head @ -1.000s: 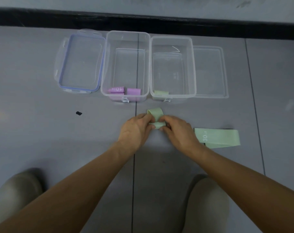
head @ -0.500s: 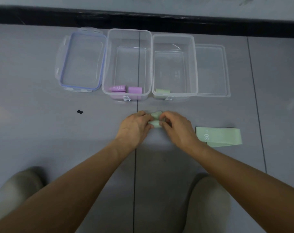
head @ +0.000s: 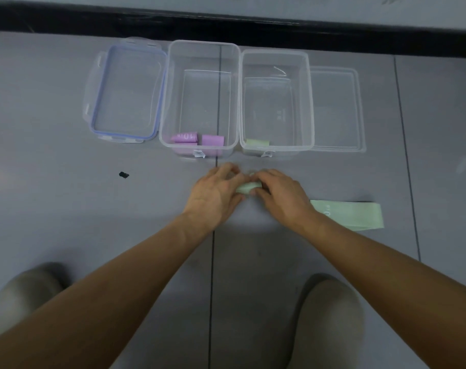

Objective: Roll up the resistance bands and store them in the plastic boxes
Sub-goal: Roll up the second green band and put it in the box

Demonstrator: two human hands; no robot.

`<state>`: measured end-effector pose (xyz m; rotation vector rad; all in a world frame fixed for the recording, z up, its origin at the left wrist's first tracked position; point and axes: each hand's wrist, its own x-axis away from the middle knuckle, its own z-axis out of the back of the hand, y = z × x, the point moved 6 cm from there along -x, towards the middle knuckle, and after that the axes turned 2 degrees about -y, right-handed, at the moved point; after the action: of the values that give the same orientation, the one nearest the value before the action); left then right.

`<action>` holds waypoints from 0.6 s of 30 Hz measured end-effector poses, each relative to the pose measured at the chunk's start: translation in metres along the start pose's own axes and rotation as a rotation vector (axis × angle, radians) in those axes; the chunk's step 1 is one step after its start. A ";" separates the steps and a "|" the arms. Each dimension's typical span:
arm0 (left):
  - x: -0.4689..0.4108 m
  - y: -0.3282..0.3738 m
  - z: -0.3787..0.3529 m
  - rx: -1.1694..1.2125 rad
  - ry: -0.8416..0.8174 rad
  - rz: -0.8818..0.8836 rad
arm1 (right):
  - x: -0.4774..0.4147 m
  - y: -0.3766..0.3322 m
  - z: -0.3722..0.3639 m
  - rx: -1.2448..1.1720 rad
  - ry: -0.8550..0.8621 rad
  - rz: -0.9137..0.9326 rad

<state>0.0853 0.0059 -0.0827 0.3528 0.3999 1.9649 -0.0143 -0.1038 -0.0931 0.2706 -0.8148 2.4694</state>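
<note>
Pinching the rolled green band (head: 249, 187) between curled fingers (head: 230, 172) just in front of the right-hand box (head: 311, 110), the left hand (head: 215, 195) and right hand (head: 282, 197) risk the springy roll unwinding if either grip loosens on the way in.
</note>
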 end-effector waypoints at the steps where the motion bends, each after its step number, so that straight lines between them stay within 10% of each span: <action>1: -0.001 -0.001 0.000 0.005 0.000 0.002 | -0.001 0.000 0.001 -0.013 0.003 -0.005; 18: -0.019 -0.010 -0.006 0.163 -0.178 0.140 | -0.009 0.016 0.000 -0.280 0.016 -0.179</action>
<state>0.0984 -0.0079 -0.0936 0.6705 0.4313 2.0213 -0.0154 -0.1187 -0.1043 0.2111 -1.0672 2.1582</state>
